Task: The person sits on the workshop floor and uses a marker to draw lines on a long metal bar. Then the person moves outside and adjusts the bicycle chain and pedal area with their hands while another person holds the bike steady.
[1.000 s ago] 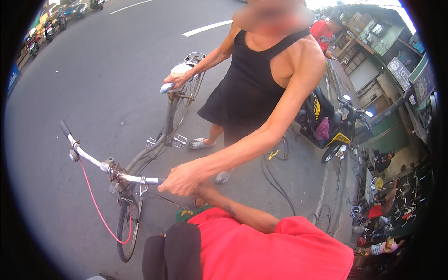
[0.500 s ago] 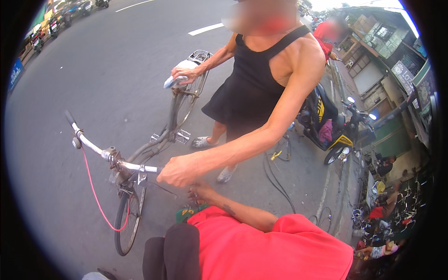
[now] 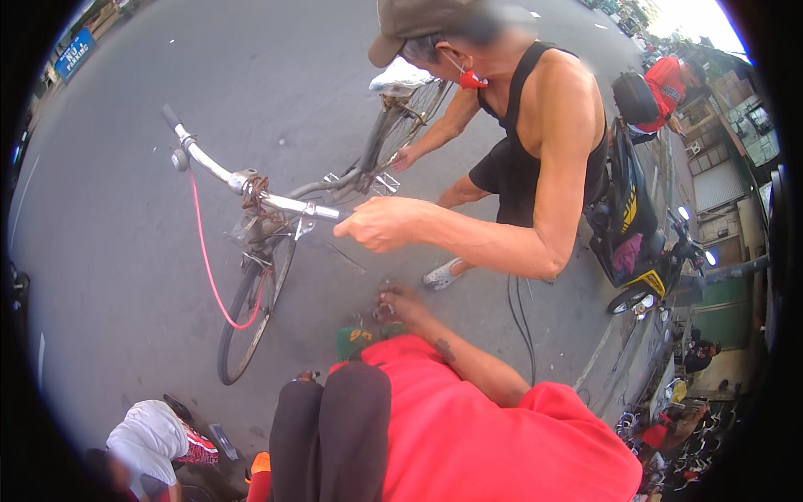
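Note:
My right hand (image 3: 401,306), at the end of a bare forearm, hangs low before my red shirt. Its fingers look curled, and whatever they hold is small, dark and blurred. Just below it is a green item with yellow marks (image 3: 355,336), partly hidden by my clothes. My left hand cannot be made out. Ahead to the left stands an old bicycle (image 3: 288,205) with a pink cable (image 3: 199,226) looping from its handlebar. Another person in a black sleeveless top (image 3: 510,105) grips the near handlebar grip and reaches the other hand down near the pedal (image 3: 387,182).
A motorcycle (image 3: 640,213) stands at the right, with a person in red (image 3: 665,88) behind it. Black hoses (image 3: 520,322) lie on the road. A person in a grey shirt (image 3: 150,439) is low at the left. Crowded stalls line the right edge.
The view has shifted, so the bicycle sits higher and further right. The other person has bent down, moving one hand from the saddle toward the pedal. The person in grey has come into view.

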The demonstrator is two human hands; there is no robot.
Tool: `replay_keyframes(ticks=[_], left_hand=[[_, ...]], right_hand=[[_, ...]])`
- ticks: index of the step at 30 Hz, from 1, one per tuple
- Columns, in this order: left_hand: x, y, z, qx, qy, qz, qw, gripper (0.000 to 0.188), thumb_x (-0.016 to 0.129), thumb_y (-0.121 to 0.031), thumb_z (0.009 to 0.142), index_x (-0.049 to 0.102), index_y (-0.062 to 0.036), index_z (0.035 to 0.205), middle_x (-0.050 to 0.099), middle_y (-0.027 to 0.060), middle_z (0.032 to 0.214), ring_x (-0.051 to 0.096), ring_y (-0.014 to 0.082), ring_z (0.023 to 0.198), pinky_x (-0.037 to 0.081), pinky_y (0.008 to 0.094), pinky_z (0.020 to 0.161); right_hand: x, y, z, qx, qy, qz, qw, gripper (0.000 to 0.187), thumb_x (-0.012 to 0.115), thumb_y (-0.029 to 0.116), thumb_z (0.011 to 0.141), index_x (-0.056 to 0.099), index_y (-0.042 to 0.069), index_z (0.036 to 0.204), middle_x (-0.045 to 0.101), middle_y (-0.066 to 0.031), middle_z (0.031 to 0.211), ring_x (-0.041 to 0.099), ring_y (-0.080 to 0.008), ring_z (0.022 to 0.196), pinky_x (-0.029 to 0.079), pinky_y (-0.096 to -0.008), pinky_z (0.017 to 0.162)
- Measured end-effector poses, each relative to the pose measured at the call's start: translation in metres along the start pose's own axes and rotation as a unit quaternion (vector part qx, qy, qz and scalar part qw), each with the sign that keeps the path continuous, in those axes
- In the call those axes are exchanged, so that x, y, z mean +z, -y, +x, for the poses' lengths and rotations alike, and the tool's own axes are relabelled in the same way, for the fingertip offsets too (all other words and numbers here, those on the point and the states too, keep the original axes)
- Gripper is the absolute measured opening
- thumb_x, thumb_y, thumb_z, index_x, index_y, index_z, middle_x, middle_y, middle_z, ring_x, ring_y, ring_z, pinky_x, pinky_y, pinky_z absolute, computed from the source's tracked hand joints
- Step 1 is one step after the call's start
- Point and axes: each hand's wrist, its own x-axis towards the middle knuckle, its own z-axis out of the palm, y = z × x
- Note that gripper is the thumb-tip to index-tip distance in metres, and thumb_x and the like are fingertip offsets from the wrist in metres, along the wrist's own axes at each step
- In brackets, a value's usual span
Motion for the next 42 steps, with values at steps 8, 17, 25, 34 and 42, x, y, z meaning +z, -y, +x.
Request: replay_keyframes(ticks=[8,17,25,34,42], left_hand=[[-0.008,-0.006,-0.007,-0.011,-0.008,0.019,1.000,0.019,0.063,-0.028,0.093,0.056,-0.0097,0.091,0.045,-0.0002,0.064,0.044,0.0127,0.051,0.039,0.0289,0.046],[0.010,-0.014,-0.011,0.002,0.000,0.046,0.999,0.019,0.063,-0.027,0.092,0.056,-0.0095,0.092,0.046,-0.0001,0.064,0.045,0.0127,0.051,0.039,0.0287,0.046],[0.025,-0.026,-0.014,0.010,0.005,0.065,0.998,0.018,0.063,-0.026,0.092,0.057,-0.0093,0.092,0.046,0.0000,0.064,0.045,0.0127,0.051,0.039,0.0286,0.046],[0.032,-0.035,-0.021,0.018,-0.004,0.074,0.997,0.018,0.063,-0.026,0.092,0.058,-0.0091,0.093,0.047,0.0001,0.065,0.046,0.0128,0.051,0.040,0.0284,0.046],[0.038,-0.036,-0.043,0.053,-0.012,0.068,0.996,0.017,0.064,-0.025,0.091,0.058,-0.0089,0.093,0.047,0.0003,0.065,0.047,0.0128,0.051,0.040,0.0282,0.046]], right_hand=[[0.020,-0.001,-0.001,0.025,0.005,0.028,0.999,0.033,0.055,0.010,0.095,0.052,-0.002,0.125,0.064,-0.0124,0.104,0.066,-0.0216,0.086,0.059,-0.0377,0.073],[-0.002,0.006,-0.005,0.015,-0.016,0.046,0.999,0.034,0.056,0.010,0.094,0.054,-0.002,0.126,0.065,-0.0116,0.102,0.066,-0.0207,0.084,0.059,-0.0377,0.074],[-0.012,0.017,-0.013,0.006,-0.027,0.059,0.998,0.029,0.055,0.012,0.094,0.058,0.001,0.121,0.065,-0.0075,0.095,0.065,-0.0175,0.082,0.056,-0.0342,0.073],[-0.020,0.003,-0.003,0.012,-0.021,0.099,0.995,0.022,0.054,0.010,0.094,0.061,0.000,0.112,0.064,-0.0086,0.095,0.065,-0.0208,0.083,0.057,-0.0359,0.075],[-0.031,0.000,0.000,0.040,-0.036,0.106,0.993,0.026,0.056,0.007,0.093,0.055,-0.001,0.118,0.064,-0.0126,0.102,0.066,-0.0252,0.089,0.058,-0.0375,0.079]])
